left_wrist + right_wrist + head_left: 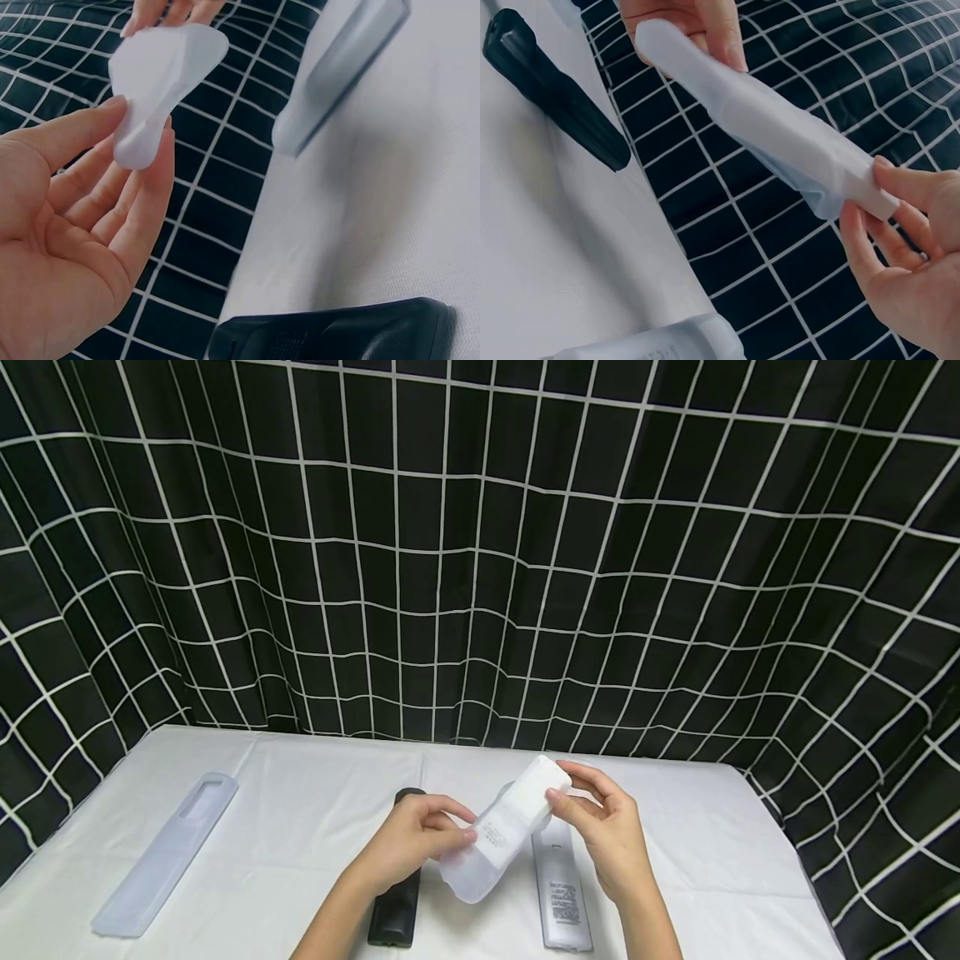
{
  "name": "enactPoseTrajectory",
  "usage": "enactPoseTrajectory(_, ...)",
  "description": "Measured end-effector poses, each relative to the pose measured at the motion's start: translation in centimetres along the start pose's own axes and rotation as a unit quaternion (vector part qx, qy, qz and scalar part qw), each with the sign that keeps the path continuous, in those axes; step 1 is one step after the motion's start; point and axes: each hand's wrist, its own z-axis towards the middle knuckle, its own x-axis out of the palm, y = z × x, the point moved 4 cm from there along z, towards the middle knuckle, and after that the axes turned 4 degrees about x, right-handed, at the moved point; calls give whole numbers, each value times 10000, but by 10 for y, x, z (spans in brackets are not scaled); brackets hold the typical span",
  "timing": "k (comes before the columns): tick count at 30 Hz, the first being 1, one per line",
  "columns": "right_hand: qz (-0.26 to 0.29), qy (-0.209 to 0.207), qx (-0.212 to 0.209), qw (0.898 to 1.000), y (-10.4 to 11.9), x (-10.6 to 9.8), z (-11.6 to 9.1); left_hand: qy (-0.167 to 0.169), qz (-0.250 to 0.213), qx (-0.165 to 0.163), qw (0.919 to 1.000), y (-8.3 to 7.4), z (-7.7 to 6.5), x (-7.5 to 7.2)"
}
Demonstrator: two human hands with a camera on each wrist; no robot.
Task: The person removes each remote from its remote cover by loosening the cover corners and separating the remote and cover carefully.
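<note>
Above the table, a white remote control [538,785] sits partly inside a translucent silicone cover [471,878], tilted with its bare end up and to the right. My left hand [408,842] pinches the lower, covered part between thumb and fingers. At the bare upper end, my right hand [611,827] grips the remote with its thumb on the near face. The right wrist view shows the remote's end [874,196] sticking out of the loose cover edge [821,202]. In the left wrist view the cover's end [139,146] lies between thumb and fingertips.
A black remote [396,912] lies below my left hand. A pale remote in a clear cover [566,902], with printed text, lies beneath the held one. Another translucent cover [167,856] rests on the table's left side. Behind the white tabletop [300,827] hangs a black checked curtain [480,568].
</note>
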Motion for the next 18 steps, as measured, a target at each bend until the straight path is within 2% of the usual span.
enactPoseTrajectory(9,108,-102,135,9998,-1,3,2,89,-69,43,9999,2,-1,-1)
enactPoseTrajectory(18,212,-320,-28,9993,1,3,1,-35,115,64,9999,5,0,-4)
